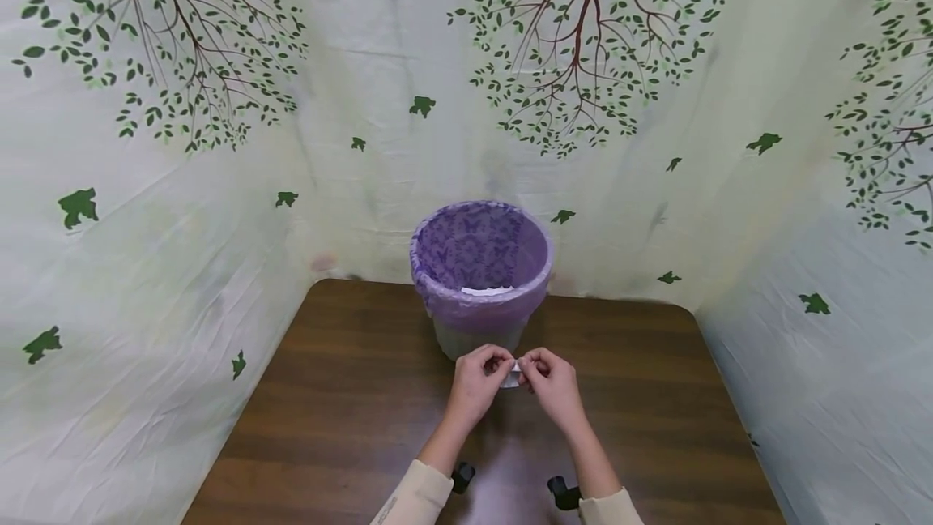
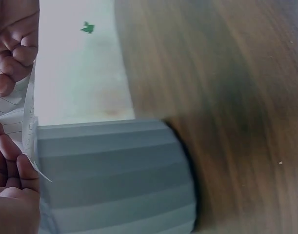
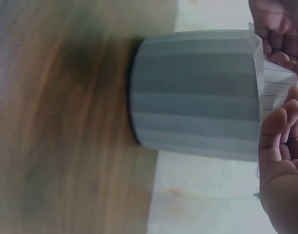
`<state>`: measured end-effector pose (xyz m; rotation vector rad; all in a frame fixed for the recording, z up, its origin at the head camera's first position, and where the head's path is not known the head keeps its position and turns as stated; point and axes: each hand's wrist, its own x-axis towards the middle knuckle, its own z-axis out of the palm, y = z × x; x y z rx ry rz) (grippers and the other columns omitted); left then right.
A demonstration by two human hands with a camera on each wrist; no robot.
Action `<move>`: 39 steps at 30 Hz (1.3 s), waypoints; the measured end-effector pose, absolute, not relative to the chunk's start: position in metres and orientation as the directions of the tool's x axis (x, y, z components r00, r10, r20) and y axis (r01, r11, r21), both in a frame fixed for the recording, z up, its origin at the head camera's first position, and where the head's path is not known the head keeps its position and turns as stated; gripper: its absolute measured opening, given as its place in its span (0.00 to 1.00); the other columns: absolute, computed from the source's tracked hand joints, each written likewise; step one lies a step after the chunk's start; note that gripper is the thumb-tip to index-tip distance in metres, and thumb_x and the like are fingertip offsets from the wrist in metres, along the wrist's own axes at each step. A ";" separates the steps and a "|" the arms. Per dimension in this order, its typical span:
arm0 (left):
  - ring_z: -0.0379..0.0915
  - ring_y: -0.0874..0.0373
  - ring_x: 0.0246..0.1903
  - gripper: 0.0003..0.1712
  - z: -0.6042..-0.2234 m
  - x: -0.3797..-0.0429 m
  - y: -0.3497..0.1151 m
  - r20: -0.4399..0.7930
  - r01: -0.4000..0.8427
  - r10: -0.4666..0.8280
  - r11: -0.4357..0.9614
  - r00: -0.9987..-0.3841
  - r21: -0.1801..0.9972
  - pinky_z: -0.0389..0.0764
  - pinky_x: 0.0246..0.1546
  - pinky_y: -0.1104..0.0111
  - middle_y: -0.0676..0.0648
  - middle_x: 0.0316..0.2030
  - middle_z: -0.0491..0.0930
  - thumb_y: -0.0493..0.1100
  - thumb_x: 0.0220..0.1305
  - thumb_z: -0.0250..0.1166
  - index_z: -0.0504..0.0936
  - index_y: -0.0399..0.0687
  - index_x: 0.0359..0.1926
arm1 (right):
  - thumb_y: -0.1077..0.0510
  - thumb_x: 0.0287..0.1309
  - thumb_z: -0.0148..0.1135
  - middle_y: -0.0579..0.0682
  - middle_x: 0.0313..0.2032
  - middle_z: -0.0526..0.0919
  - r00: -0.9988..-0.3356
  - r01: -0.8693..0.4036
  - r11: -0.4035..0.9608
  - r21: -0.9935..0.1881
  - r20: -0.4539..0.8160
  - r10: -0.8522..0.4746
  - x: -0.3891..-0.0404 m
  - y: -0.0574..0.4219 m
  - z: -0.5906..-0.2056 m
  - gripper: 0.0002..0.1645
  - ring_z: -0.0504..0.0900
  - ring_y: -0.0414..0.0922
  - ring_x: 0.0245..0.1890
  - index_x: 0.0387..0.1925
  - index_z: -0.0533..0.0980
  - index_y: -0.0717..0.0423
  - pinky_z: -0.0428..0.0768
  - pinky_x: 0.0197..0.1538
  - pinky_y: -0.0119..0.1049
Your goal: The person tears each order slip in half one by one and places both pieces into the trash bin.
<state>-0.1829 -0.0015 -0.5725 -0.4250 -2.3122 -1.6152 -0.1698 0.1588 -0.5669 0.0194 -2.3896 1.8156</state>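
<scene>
Near the front of a lined bin, both hands hold a small piece of white lined paper [image 1: 510,379] between them. My left hand [image 1: 477,382] pinches its left side between thumb and fingers. The right hand [image 1: 551,383] pinches the other side, the fingertips of both hands close together. In the left wrist view, printed lines show on the paper [image 2: 12,119], and a thin edge of it sticks out by the lower hand. The right wrist view shows the ruled paper [image 3: 276,83] between the hands, partly hidden by the fingers.
A grey ribbed bin [image 3: 197,92] with a purple patterned liner [image 1: 481,314] stands at the table's back edge. White paper [image 1: 487,292] lies inside it. The brown wooden table [image 1: 328,411] meets a hanging cloth [image 1: 350,225] printed with trees and leaves. Black wrist mounts [image 1: 564,494] are on the forearms.
</scene>
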 end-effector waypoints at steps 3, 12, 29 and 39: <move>0.75 0.66 0.30 0.04 -0.566 -0.180 -0.003 0.411 0.413 0.080 0.326 -0.908 0.850 0.79 0.33 0.74 0.50 0.29 0.86 0.35 0.65 0.74 0.89 0.47 0.34 | 0.62 0.70 0.68 0.57 0.23 0.86 -0.991 -0.093 0.258 -0.962 0.114 0.067 -0.168 0.159 -0.560 0.08 0.81 0.46 0.22 0.32 0.81 0.60 0.77 0.27 0.28; 0.76 0.66 0.30 0.04 -0.559 -0.177 -0.007 0.509 0.509 0.093 0.332 -0.856 0.794 0.82 0.33 0.71 0.50 0.29 0.85 0.33 0.65 0.74 0.88 0.46 0.34 | 0.61 0.69 0.69 0.61 0.24 0.86 -0.993 -0.058 0.243 -0.968 0.081 0.085 -0.166 0.155 -0.548 0.07 0.78 0.45 0.22 0.34 0.82 0.60 0.74 0.27 0.28; 0.78 0.63 0.31 0.06 -0.552 -0.171 -0.012 0.595 0.592 0.093 0.307 -0.798 0.745 0.83 0.31 0.69 0.49 0.30 0.84 0.31 0.62 0.75 0.87 0.45 0.34 | 0.63 0.71 0.66 0.56 0.22 0.84 -0.996 -0.067 0.223 -0.972 0.079 0.043 -0.169 0.153 -0.535 0.08 0.78 0.40 0.21 0.34 0.82 0.63 0.77 0.28 0.29; 0.79 0.62 0.32 0.04 -0.546 -0.164 -0.013 0.510 0.509 0.073 0.267 -0.857 0.818 0.82 0.32 0.72 0.50 0.32 0.85 0.36 0.65 0.74 0.88 0.49 0.35 | 0.61 0.70 0.68 0.59 0.23 0.85 -0.995 -0.061 0.224 -0.973 0.078 0.068 -0.169 0.148 -0.532 0.07 0.78 0.41 0.22 0.36 0.83 0.63 0.76 0.28 0.29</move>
